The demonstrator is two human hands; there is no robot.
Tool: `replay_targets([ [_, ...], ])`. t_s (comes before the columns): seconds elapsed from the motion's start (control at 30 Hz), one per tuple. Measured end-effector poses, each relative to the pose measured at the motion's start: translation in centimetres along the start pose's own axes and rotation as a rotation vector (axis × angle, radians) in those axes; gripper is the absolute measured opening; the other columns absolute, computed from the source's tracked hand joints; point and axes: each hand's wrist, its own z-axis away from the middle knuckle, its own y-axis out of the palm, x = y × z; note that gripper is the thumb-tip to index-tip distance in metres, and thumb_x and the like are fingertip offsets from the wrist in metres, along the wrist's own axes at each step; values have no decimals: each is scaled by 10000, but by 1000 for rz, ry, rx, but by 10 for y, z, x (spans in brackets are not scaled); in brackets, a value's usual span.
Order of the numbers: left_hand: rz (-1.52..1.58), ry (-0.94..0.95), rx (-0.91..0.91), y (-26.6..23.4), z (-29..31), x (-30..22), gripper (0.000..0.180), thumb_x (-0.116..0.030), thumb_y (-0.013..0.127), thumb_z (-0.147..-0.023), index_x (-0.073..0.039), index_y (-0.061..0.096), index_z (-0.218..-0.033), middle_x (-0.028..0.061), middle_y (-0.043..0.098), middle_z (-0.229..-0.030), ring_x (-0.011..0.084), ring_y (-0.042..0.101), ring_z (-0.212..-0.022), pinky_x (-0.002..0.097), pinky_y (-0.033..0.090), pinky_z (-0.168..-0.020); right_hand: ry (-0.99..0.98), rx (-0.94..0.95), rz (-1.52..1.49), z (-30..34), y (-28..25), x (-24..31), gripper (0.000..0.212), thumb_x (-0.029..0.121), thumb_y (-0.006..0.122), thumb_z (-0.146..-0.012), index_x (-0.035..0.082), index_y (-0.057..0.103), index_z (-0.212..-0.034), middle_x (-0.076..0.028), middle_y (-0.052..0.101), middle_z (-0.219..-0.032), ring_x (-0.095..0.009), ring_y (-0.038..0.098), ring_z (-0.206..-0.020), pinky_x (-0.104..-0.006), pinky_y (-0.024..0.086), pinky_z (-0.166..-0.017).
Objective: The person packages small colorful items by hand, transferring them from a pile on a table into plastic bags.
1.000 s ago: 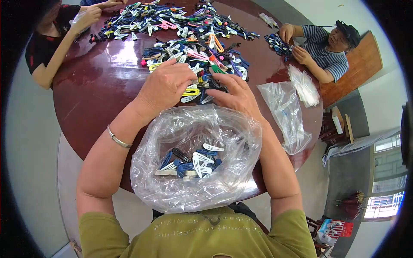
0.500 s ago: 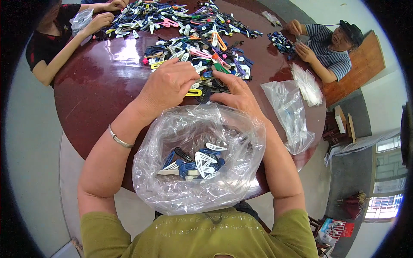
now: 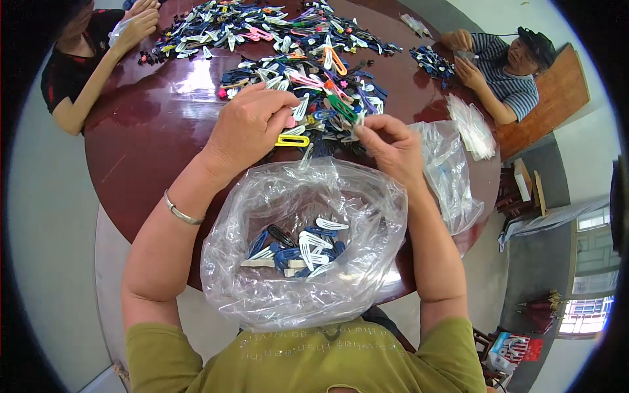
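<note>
A heap of snap hair clips (image 3: 314, 82) in white, navy, pink and other colours lies before me. My left hand (image 3: 252, 121) is at its near left side, fingers curled; what they hold, if anything, is hidden. A yellow hair clip (image 3: 292, 141) lies beside those fingers. My right hand (image 3: 393, 147) pinches a small white hair clip (image 3: 359, 120) at the heap's right side, next to a green hair clip (image 3: 342, 107). Between my forearms a clear plastic bag (image 3: 226, 229) stands wide-mouthed, with white, navy and black hair clips (image 3: 313, 247) inside.
A larger clip pile (image 3: 229, 26) spreads across the far part of the round table (image 3: 144, 164). An empty plastic bag (image 3: 452, 177) and a stack of clear sleeves (image 3: 470, 128) lie at right. One person (image 3: 511, 78) works at the far right, another (image 3: 78, 72) at the far left.
My right hand has lifted from the heap and moved right, its fingers now pinched on a white clip. My left hand has shifted slightly. The bag's contents look the same.
</note>
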Motion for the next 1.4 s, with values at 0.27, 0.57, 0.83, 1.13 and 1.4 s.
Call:
replay_targets([
  [0.27, 40, -29, 4, 1, 0, 0, 106, -51, 597, -792, -17, 619, -890, 120, 644, -795, 292, 599, -738, 373, 474, -719, -43, 204, -330, 12, -17, 68, 172, 37, 668, -804, -18, 648, -966, -54, 641, -824, -92, 579, -682, -202, 452, -621],
  [0.57, 40, -9, 31, 0, -2, -2, 104, -24, 631, -743, -4, 619, -845, 120, 637, -832, 291, 599, -793, 372, 478, -737, -155, 39, 485, -6, -19, -13, 138, 66, 699, -764, 15, 684, -891, -34, 631, -786, -82, 539, -600, -220, 425, -554],
  [0.83, -9, -10, 84, 1, 2, 2, 149, -30, 650, -722, -3, 613, -864, 133, 622, -876, 302, 588, -850, 389, 466, -783, -184, 16, 598, -5, -3, -19, 114, 83, 709, -749, 43, 699, -855, -47, 600, -739, -108, 540, -564, -238, 424, -515],
  [1.13, -30, -55, 84, 0, 3, 5, 152, -72, 674, -725, -3, 620, -849, 133, 622, -883, 307, 588, -857, 395, 460, -795, -216, -52, 533, -4, -14, -10, 85, 76, 687, -772, 23, 685, -839, -24, 597, -707, -91, 546, -596, -225, 415, -519],
  [1.4, -30, -111, 117, 0, 5, 3, 147, -93, 672, -740, -5, 624, -848, 131, 619, -870, 307, 591, -838, 395, 462, -784, 327, -55, -330, 5, -17, 40, 105, 104, 653, -833, 1, 638, -812, 25, 557, -690, -51, 482, -616, -184, 368, -578],
])
